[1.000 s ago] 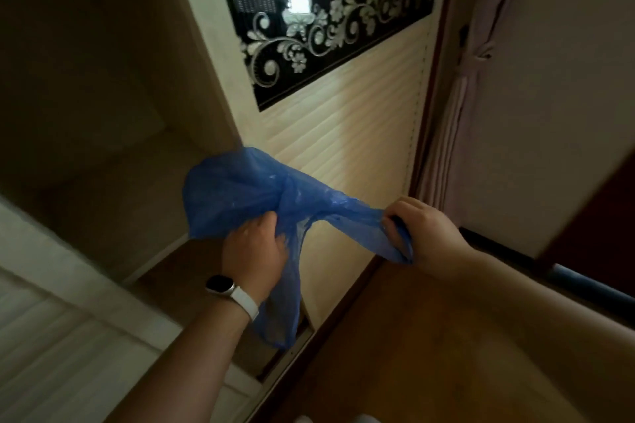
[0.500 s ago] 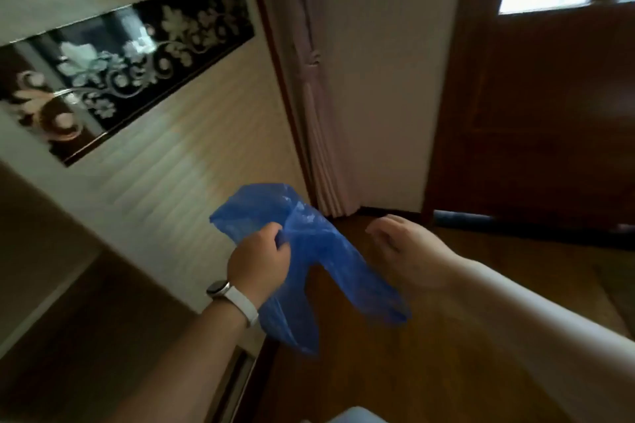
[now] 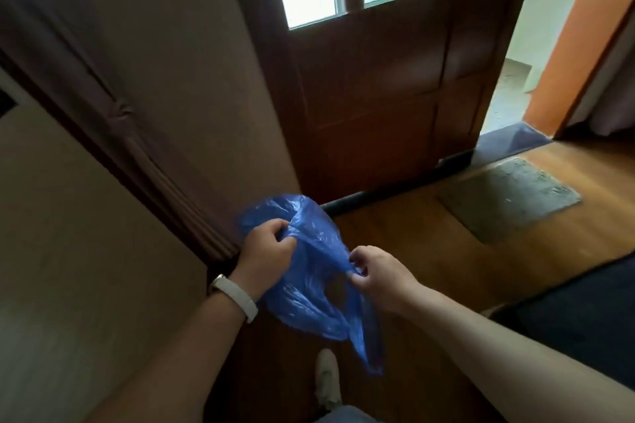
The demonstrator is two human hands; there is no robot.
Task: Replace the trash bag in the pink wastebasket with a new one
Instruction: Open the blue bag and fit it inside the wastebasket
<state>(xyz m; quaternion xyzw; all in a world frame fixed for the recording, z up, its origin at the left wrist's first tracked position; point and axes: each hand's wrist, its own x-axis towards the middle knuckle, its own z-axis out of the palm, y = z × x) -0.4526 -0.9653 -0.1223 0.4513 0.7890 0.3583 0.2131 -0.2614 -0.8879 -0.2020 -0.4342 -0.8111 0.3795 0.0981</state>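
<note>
Apparently to work its mouth open, the left hand [image 3: 266, 251] grips the bunched top of the blue bag [image 3: 309, 302] while the right hand [image 3: 378, 273] pinches a fold close by.

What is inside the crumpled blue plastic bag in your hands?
Nothing shows: the blue plastic bag hangs limp and thin between the left hand and right hand. Its bunched folds hide the rest of the inside.

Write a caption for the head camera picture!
Left hand and right hand grip a blue bag before a brown door.
</note>
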